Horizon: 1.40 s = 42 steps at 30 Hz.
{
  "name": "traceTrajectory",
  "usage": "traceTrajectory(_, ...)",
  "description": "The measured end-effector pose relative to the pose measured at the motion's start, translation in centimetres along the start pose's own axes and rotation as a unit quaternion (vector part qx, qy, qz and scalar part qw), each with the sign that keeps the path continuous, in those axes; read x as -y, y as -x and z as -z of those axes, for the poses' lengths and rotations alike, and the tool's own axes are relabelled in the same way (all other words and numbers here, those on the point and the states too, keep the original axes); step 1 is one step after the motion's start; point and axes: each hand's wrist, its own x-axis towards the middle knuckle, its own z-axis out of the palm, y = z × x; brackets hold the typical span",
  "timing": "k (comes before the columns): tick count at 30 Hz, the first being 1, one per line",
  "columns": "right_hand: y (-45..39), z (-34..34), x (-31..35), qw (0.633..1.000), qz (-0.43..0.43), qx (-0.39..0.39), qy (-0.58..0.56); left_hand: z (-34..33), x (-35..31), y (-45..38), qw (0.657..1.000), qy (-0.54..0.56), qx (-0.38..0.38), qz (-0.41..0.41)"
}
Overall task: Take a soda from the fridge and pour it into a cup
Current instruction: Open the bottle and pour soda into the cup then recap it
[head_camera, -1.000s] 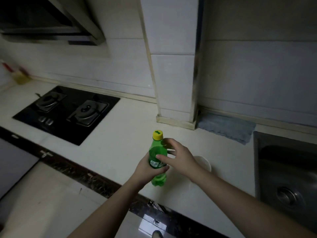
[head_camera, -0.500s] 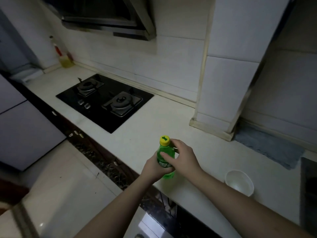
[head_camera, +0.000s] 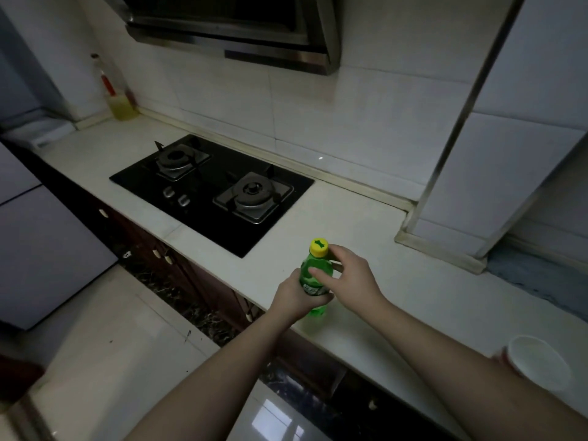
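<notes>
A small green soda bottle (head_camera: 313,275) with a yellow cap (head_camera: 318,247) stands upright near the front edge of the pale counter (head_camera: 413,281). My left hand (head_camera: 294,299) grips its lower body from the left. My right hand (head_camera: 351,276) is around the upper part, with the thumb on the front of the bottle and the fingers curled behind the neck just below the cap. A white paper cup (head_camera: 537,361) stands on the counter at the far right, partly behind my right forearm.
A black two-burner gas hob (head_camera: 211,189) lies in the counter to the left, under a range hood (head_camera: 241,30). A yellow bottle (head_camera: 119,103) stands in the back left corner. A tiled pillar (head_camera: 483,173) and a grey cloth (head_camera: 537,275) are at the right.
The view has swung left, so the sink is out of frame and the cup now sits at the far right. My right hand has closed in around the bottle's neck.
</notes>
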Motion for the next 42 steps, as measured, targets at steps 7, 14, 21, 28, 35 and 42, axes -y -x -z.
traceTrajectory(7,-2.9,-3.4,1.1,1.0,0.001,0.005,-0.002,2.9,2.7,-2.9,1.0,-0.018,-0.022,0.0)
traceTrajectory(14,-7.8,-4.6,0.0,1.0,0.001,0.021,-0.006,4.3,3.2,-7.3,0.999,-0.013,-0.031,0.0)
traceTrajectory(21,-13.7,-5.9,-1.8,0.998,-0.018,0.046,-0.035,5.5,3.5,-12.7,0.999,-0.019,-0.024,0.033)
traceTrajectory(28,-17.9,-7.0,-3.1,0.996,-0.033,0.074,-0.047,6.6,4.0,-16.4,0.998,-0.019,-0.039,0.043)
traceTrajectory(35,-18.9,-8.1,-4.4,0.992,-0.055,0.1,-0.057,6.9,5.6,-17.8,0.997,-0.043,-0.023,0.052)
traceTrajectory(42,-19.0,-9.1,-4.7,0.993,-0.041,0.104,-0.04,7.0,7.0,-17.9,0.998,-0.042,-0.017,0.045)
